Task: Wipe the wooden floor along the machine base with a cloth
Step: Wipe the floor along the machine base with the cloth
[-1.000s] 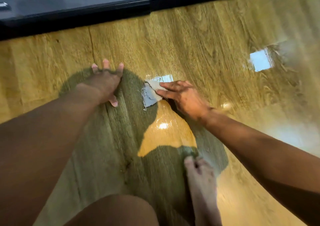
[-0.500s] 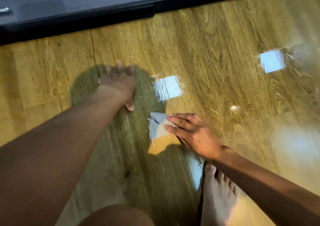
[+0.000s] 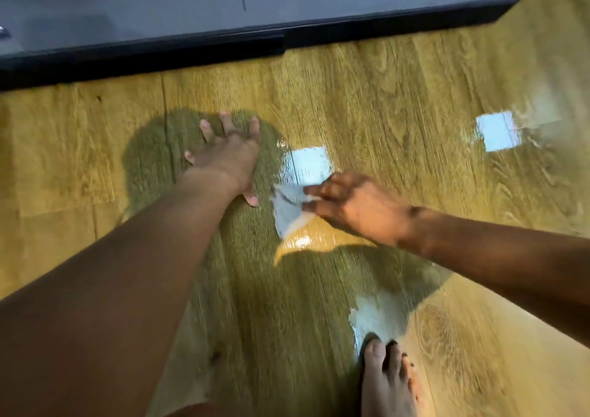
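From the head view, your right hand [image 3: 357,206] has its fingers [image 3: 314,190] pinched together on a small, crumpled pale grey-white cloth [image 3: 289,211], which hangs from the fingertips toward your left and trails down onto the glossy yellow-brown wooden plank floor [image 3: 399,104]; whether the cloth is pressed flat or only brushing the boards is hard to tell through the motion blur. Your left hand [image 3: 228,158] lies open, fingers spread apart, palm braced flat on the floor just beside the cloth. The relation that matters for the next stroke: the dark grey machine base with its black bottom edge [image 3: 223,49] runs as a long band across the top of the view, well ahead of both hands, and the cloth sits apart from it with bare boards between. Your right hand is the one on the cloth, so I judge the stroke must carry forward toward that edge, then run parallel to it. The floor looks smooth and shiny, reflecting bright square patches of light [image 3: 309,164]; the cloth looks thin and limp. Your bare foot [image 3: 388,381] stands at the bottom right.
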A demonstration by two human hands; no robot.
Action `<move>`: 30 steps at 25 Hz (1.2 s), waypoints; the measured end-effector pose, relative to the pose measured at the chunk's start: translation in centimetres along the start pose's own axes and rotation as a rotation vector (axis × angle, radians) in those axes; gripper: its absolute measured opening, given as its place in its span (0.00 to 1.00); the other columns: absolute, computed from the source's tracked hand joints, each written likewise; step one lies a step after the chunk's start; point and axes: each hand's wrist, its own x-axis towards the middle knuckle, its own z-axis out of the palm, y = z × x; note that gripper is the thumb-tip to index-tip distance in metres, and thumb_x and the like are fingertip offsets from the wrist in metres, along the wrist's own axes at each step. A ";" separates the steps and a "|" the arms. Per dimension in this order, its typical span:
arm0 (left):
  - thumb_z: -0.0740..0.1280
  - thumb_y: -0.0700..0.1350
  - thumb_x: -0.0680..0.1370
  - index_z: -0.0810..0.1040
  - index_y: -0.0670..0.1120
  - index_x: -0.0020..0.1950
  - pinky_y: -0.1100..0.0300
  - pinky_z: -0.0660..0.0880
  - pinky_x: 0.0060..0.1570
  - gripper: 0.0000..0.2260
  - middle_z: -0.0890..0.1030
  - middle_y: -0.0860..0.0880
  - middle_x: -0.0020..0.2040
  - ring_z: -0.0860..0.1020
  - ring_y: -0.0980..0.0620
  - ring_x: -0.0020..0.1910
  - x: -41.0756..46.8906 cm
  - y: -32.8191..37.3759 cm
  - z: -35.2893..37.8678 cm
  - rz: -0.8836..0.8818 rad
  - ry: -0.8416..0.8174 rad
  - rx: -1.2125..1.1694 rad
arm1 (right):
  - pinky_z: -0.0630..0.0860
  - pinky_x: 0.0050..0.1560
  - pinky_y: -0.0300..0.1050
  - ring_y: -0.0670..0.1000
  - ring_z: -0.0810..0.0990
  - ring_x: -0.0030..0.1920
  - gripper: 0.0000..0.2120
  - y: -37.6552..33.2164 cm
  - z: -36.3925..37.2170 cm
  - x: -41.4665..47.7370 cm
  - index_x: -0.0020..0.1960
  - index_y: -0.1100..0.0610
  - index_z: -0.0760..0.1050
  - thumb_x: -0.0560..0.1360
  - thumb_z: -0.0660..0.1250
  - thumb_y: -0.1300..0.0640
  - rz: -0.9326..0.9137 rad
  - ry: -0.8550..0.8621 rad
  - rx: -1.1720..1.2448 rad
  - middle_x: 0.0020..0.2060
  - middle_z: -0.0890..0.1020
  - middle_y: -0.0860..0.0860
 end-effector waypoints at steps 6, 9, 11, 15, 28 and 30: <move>0.78 0.48 0.64 0.31 0.51 0.76 0.28 0.53 0.65 0.60 0.31 0.37 0.73 0.37 0.30 0.72 0.2 0.0 0.2 -0.004 -0.019 -0.008 | 0.79 0.47 0.47 0.54 0.79 0.55 0.13 6.3 -1.7 6.4 0.60 0.49 0.77 0.78 0.60 0.57 0.252 0.099 0.029 0.61 0.78 0.52; 0.78 0.48 0.64 0.31 0.52 0.75 0.29 0.54 0.65 0.60 0.32 0.38 0.74 0.38 0.30 0.72 0.3 0.1 0.3 0.004 0.009 -0.004 | 0.75 0.57 0.51 0.54 0.77 0.60 0.14 6.5 -0.9 7.3 0.63 0.48 0.75 0.79 0.62 0.58 0.405 0.220 0.007 0.65 0.76 0.51; 0.78 0.48 0.64 0.31 0.51 0.75 0.29 0.53 0.65 0.60 0.32 0.37 0.74 0.38 0.30 0.72 0.2 -0.1 0.4 0.004 0.020 -0.002 | 0.75 0.58 0.53 0.54 0.77 0.60 0.17 4.8 -0.3 5.4 0.63 0.48 0.76 0.76 0.62 0.60 0.230 0.152 0.065 0.65 0.75 0.51; 0.78 0.48 0.64 0.33 0.52 0.76 0.29 0.55 0.65 0.60 0.34 0.37 0.74 0.39 0.29 0.72 0.6 -0.2 0.8 0.009 0.040 0.036 | 0.80 0.49 0.48 0.54 0.81 0.50 0.15 9.4 -3.2 9.1 0.62 0.44 0.73 0.78 0.60 0.55 0.238 0.135 -0.051 0.61 0.78 0.52; 0.79 0.53 0.60 0.33 0.55 0.75 0.33 0.53 0.68 0.62 0.36 0.40 0.76 0.41 0.32 0.73 1.1 -0.8 1.1 0.004 0.078 0.034 | 0.77 0.43 0.38 0.53 0.80 0.55 0.13 8.1 -1.6 6.5 0.60 0.50 0.77 0.78 0.62 0.60 0.400 0.250 0.059 0.59 0.80 0.51; 0.79 0.54 0.60 0.33 0.56 0.76 0.33 0.53 0.69 0.62 0.35 0.41 0.76 0.40 0.32 0.73 1.2 -0.9 1.2 -0.004 0.079 0.048 | 0.79 0.46 0.46 0.56 0.80 0.53 0.18 4.9 0.9 2.9 0.61 0.54 0.77 0.79 0.52 0.55 0.291 0.248 0.035 0.57 0.80 0.55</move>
